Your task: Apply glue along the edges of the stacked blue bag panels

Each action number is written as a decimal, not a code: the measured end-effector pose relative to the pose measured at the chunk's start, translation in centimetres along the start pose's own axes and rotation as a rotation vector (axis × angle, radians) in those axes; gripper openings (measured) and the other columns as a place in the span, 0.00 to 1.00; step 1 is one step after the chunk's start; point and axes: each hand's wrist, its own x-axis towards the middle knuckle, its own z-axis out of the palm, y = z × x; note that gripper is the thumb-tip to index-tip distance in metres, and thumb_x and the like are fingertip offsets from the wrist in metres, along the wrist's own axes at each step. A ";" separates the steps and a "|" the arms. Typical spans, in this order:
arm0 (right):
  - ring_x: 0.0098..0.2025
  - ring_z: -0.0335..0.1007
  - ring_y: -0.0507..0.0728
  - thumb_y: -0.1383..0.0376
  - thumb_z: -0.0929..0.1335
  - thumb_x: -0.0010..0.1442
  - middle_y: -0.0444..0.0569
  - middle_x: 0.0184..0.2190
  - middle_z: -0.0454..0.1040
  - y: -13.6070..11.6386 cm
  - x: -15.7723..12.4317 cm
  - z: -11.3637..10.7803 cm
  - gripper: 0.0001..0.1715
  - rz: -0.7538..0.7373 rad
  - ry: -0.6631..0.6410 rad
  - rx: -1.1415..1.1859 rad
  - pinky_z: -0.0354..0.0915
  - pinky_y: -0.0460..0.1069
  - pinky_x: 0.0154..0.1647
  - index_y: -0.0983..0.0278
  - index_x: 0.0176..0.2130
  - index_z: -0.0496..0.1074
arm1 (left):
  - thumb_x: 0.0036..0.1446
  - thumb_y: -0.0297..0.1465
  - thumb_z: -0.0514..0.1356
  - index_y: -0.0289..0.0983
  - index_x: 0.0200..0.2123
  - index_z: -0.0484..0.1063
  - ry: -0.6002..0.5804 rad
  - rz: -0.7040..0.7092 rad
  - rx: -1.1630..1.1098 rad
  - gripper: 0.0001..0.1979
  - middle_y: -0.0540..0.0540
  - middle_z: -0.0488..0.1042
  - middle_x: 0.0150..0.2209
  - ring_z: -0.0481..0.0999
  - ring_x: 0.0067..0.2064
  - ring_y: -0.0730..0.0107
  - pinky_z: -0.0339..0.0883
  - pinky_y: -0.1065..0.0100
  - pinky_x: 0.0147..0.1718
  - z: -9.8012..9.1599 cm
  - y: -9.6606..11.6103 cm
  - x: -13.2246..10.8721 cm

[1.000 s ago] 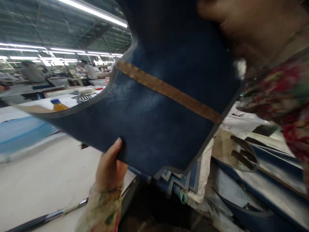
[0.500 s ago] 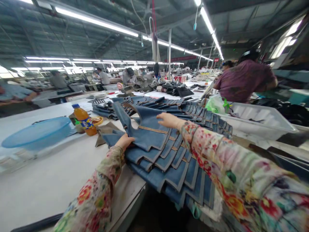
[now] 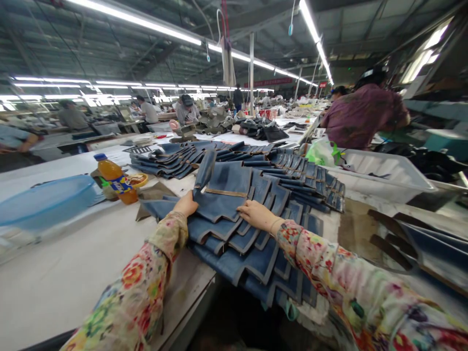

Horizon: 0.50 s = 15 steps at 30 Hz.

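A blue panel (image 3: pixel 219 207) with grey edging and a tan strip lies on top of a fanned stack of similar blue panels (image 3: pixel 252 270). At its left edge, my left hand (image 3: pixel 187 204) is closed with the fingers gripping the material. My right hand (image 3: pixel 255 214) pinches the panel's right edge, near the end of the tan strip. Part of the panel's far side stands folded up. Behind it, more blue panels (image 3: pixel 292 170) lie in overlapping rows across the table. The stack overhangs the table's front edge.
An orange drink bottle (image 3: pixel 115 178) and a blue basin (image 3: pixel 44 200) stand on the white table (image 3: pixel 109 253) at left. On the right is a white plastic tub (image 3: pixel 383 168) with a green bag (image 3: pixel 323 152). A person in a purple top (image 3: pixel 360 114) works beyond it.
My right hand has come down and nearer to the panel's right edge. The panel's raised left part now lies flatter, with its far side folded. The view has shifted slightly right.
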 end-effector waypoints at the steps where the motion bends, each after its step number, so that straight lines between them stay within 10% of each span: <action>1: 0.49 0.66 0.57 0.63 0.62 0.64 0.57 0.45 0.70 0.0 -0.2 0.1 0.20 0.005 0.004 0.019 0.58 0.50 0.54 0.64 0.54 0.70 | 0.50 0.26 0.57 0.35 0.49 0.67 -0.006 0.006 0.027 0.20 0.36 0.75 0.47 0.74 0.50 0.52 0.66 0.60 0.49 0.1 0.1 0.1; 8: 0.51 0.68 0.54 0.67 0.59 0.65 0.58 0.49 0.72 3.3 1.1 -0.7 0.22 0.298 0.106 0.200 0.61 0.46 0.53 0.71 0.56 0.67 | 0.54 0.31 0.56 0.37 0.51 0.64 -0.019 0.002 0.145 0.19 0.35 0.74 0.48 0.74 0.50 0.53 0.66 0.61 0.48 0.5 0.2 0.0; 15: 0.29 0.73 0.50 0.58 0.61 0.66 0.48 0.32 0.77 6.5 4.8 -0.6 0.18 0.602 0.033 0.349 0.70 0.48 0.34 0.69 0.42 0.72 | 0.54 0.32 0.56 0.38 0.52 0.65 -0.006 -0.004 0.194 0.20 0.38 0.75 0.48 0.75 0.50 0.56 0.66 0.64 0.47 0.7 0.3 -0.2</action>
